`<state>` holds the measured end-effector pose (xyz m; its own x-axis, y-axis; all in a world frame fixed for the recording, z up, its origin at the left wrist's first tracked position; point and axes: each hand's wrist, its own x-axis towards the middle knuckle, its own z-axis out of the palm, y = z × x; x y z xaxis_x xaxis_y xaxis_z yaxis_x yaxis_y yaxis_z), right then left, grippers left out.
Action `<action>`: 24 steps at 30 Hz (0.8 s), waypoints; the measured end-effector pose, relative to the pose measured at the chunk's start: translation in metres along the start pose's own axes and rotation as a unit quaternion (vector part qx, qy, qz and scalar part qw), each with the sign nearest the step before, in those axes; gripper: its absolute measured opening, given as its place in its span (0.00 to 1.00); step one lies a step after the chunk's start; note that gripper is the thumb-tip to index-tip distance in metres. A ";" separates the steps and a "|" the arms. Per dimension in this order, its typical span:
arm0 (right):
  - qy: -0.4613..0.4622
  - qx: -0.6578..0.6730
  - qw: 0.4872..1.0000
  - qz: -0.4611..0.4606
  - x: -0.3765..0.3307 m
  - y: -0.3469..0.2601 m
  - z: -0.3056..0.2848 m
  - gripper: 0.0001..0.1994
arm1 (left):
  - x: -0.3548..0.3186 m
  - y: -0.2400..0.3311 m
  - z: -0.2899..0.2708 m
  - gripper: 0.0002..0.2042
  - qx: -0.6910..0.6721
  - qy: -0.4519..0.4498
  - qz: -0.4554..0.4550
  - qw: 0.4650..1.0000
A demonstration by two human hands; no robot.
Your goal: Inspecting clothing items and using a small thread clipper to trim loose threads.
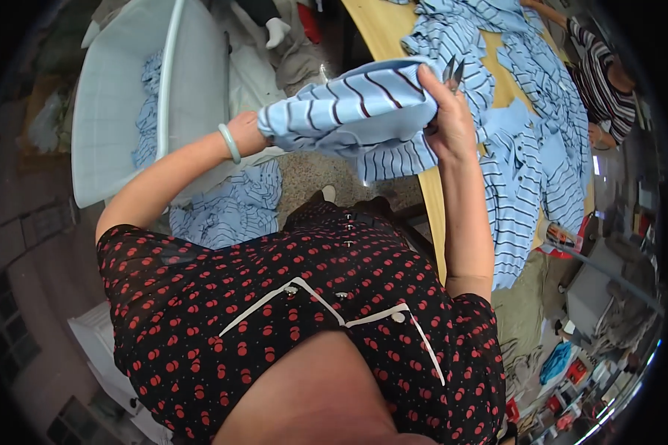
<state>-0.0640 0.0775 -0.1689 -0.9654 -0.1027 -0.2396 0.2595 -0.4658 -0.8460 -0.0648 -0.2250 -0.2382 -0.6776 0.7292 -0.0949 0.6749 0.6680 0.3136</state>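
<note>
A light blue striped shirt (349, 100) is stretched between my two hands, partly folded, its lower part hanging down. My left hand (249, 135), below a pale green bangle (230, 143), grips the shirt's left end; its fingers are hidden by the cloth. At the right end, my right hand (453, 122) is closed on the shirt with the thumb lying on top. The dark pointed blades of thread snips (455, 73) stick out of this same hand. Their handles are out of sight.
At the right a wooden table (378, 30) carries several similar striped shirts (512, 200). A pale plastic bin (111, 96) with striped cloth inside stands at the left, and another striped pile (234, 204) lies below it. A person in a striped top (601, 74) is beyond the table.
</note>
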 end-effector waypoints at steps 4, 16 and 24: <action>0.055 -0.046 0.993 -0.095 0.027 -0.007 0.021 0.10 | -0.021 0.001 -0.024 0.07 -0.092 -0.017 -0.073 0.993; 0.036 -0.450 0.888 -0.092 0.081 0.107 -0.003 0.24 | -0.046 0.020 -0.143 0.12 -0.432 0.206 -0.075 0.875; -0.283 -0.292 0.912 -0.057 0.005 0.045 0.122 0.25 | -0.050 0.033 -0.132 0.09 -0.375 0.080 0.029 0.923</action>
<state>-0.0602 -0.0517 -0.1501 -0.8024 -0.5967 0.0094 -0.0334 0.0291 -0.9990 -0.0470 -0.2587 -0.0985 -0.7218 0.6892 0.0635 0.3590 0.2945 0.8856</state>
